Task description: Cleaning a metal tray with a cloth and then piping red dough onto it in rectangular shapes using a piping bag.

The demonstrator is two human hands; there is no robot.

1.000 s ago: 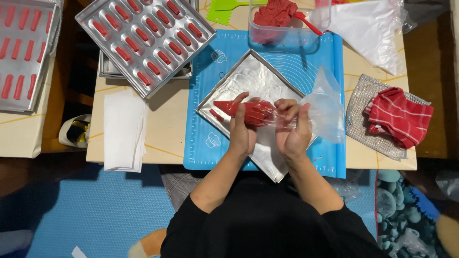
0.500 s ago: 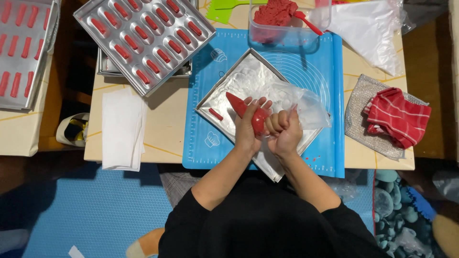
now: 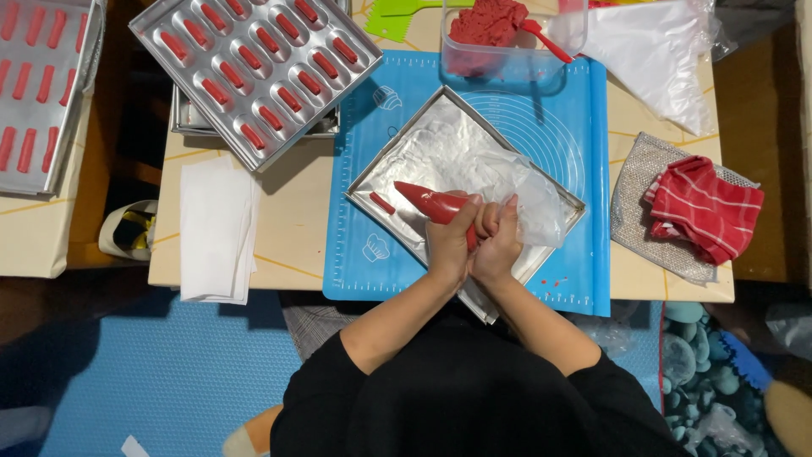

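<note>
While both hands, left hand (image 3: 447, 245) and right hand (image 3: 499, 241), clamp together round the red piping bag (image 3: 436, 203), its tip angles down over the foil-lined tray (image 3: 423, 144), likely for steadier squeezing.

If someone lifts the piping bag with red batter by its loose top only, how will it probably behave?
The piping bag looks thin and soft, so it would likely sag, the full cone hanging tip down. Its clear top is crumpled film, probably slippery. Both the left hand and right hand grip it, suggesting it needs support.
</note>
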